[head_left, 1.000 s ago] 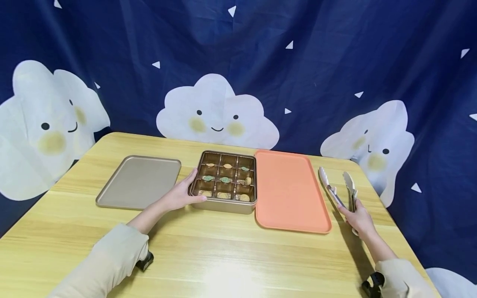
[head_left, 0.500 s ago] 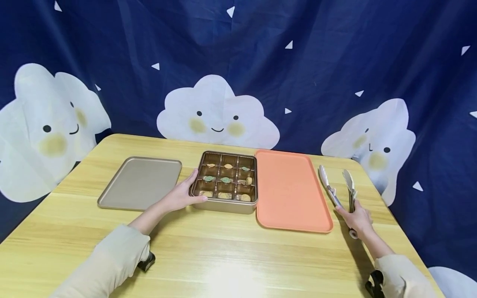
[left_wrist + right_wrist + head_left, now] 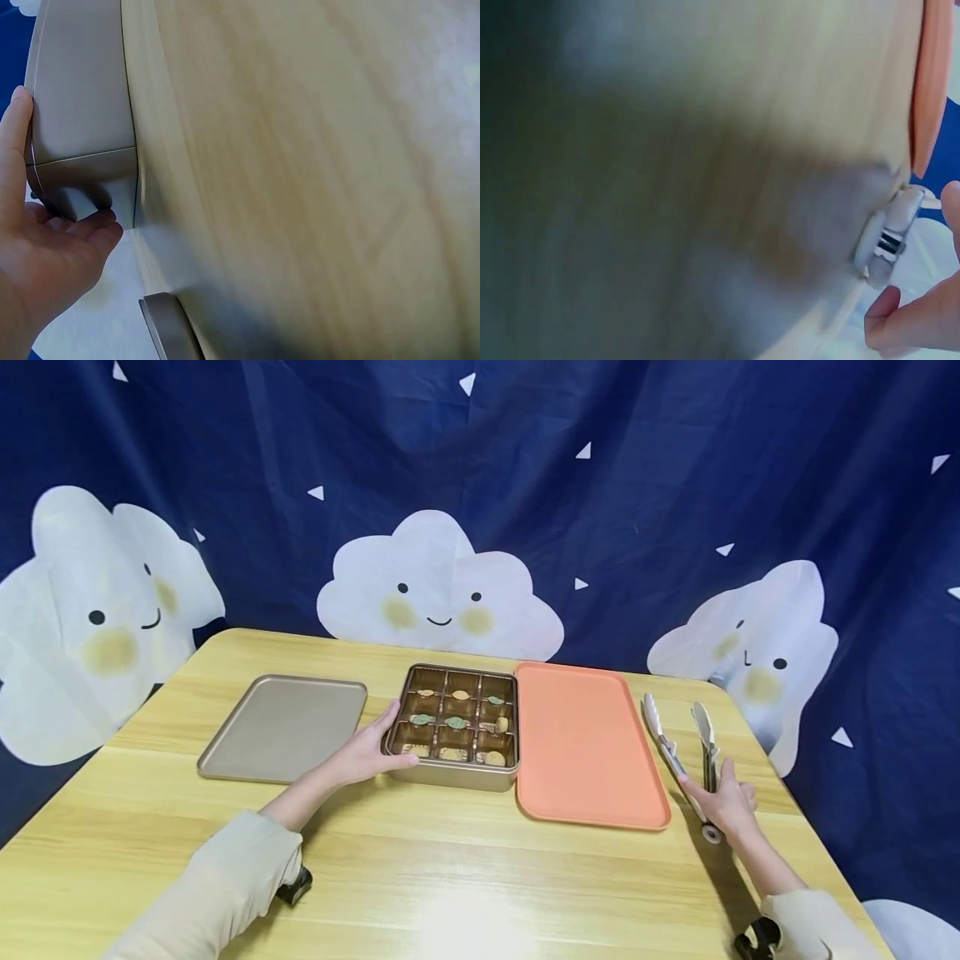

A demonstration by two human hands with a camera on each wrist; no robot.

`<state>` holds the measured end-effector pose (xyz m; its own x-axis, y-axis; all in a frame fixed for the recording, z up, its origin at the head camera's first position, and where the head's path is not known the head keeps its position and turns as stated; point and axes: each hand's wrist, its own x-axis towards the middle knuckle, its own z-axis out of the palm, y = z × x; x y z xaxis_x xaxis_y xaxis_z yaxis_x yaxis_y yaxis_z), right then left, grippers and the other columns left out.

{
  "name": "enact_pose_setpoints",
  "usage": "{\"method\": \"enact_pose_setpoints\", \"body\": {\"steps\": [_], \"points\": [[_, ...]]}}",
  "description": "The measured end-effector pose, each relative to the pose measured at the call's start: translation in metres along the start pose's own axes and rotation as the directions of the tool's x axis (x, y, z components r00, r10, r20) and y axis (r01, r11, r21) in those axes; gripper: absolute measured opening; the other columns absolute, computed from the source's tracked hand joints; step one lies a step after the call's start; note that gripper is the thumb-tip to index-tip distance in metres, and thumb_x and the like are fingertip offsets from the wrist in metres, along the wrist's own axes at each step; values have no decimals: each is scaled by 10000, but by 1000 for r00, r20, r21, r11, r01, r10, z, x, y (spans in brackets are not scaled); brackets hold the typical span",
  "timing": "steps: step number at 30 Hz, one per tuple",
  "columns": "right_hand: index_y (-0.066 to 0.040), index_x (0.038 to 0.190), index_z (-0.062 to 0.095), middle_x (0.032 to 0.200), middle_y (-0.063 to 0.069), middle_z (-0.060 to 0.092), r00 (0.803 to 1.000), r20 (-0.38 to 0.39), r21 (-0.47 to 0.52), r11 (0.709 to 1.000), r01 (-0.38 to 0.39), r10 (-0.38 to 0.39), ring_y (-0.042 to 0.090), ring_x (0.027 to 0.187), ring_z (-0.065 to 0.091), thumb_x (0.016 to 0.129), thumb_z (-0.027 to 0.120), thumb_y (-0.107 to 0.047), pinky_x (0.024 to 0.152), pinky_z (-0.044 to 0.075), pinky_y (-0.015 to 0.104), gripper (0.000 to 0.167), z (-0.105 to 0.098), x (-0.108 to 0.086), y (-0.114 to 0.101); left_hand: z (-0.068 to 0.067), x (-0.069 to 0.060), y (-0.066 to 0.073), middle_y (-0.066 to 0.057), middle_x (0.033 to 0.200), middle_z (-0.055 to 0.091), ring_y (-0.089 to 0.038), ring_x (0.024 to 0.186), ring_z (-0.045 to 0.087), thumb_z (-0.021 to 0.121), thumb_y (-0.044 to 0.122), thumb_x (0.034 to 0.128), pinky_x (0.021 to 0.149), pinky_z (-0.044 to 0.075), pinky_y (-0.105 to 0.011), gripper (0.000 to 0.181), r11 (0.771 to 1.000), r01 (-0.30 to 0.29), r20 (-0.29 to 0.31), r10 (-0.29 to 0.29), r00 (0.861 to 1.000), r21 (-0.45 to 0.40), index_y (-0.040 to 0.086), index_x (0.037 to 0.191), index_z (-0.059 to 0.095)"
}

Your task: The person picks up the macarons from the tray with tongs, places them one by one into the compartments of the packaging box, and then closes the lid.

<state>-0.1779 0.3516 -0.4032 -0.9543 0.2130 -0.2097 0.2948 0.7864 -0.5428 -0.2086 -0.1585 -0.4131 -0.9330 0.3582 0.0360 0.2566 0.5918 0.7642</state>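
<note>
A: Where are we finding the tongs [image 3: 663,743]?
B: On the right part of the counter [image 3: 412,868], just beyond the right edge of the orange tray [image 3: 588,743]; they appear to be lying flat.

A: How are we judging their handling?
B: We are reading them as metal: fairly light, stiff in the arms, springy at the hinge, probably slippery. We are favouring a hold across both arms, midway between hinge and tips.

A: And their heading?
B: The hinge is facing the person and the spread tips are pointing toward the curtain [image 3: 442,460]; the long axis is running away from the person, leaning slightly left.

A: Fingers?
B: On the right hand [image 3: 727,810] we are seeing them loose, the index straightened, not wrapped around the tongs; whether the thumb is touching, we cannot tell. The left hand [image 3: 365,756] is gripping the near left corner of the box [image 3: 465,775].

A: Noting the box too?
B: It is sitting between the lid [image 3: 285,727] and the tray, nearly square, so we are assigning no clear long axis. We are expecting rigid walls, good for holding, and a flimsier divided insert with fragile, biscuit-like pieces [image 3: 456,722].
</note>
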Motion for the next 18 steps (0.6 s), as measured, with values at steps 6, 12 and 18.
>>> {"method": "enact_pose_setpoints", "body": {"steps": [6, 12, 18], "points": [[121, 1397, -64, 1154, 484, 339, 988, -68, -6, 991, 136, -136, 550, 1118, 309, 894, 530, -394, 932, 308, 592, 933, -8, -7, -7, -1, 1, 0, -259, 1487, 37, -441, 1345, 91, 690, 386, 785, 1087, 116, -541, 1020, 1000, -13, -6, 13, 1000, 4, -69, 1429, 42], [160, 1362, 144, 863, 275, 469, 942, -159, -1, 954, 300, -297, 334, 763, 460, 878, 588, -245, 646, 411, 389, 772, -6, -16, -21, 0, 1, -1, -267, 1483, 36, -441, 1344, 92, 693, 389, 783, 1089, 111, -534, 1028, 1000, -20, -6, 20, 1000, -1, -78, 1425, 39], [88, 1418, -12, 924, 188, 497, 951, -113, 127, 946, 300, -287, 99, 726, 465, 897, 583, -204, 599, 439, 186, 843, 3, -27, -42, 0, 1, -1, -282, 1476, 59, -446, 1338, 112, 705, 383, 772, 1088, 126, -529, 1029, 1000, -26, -12, 26, 1000, 7, -92, 1419, 60]]}}
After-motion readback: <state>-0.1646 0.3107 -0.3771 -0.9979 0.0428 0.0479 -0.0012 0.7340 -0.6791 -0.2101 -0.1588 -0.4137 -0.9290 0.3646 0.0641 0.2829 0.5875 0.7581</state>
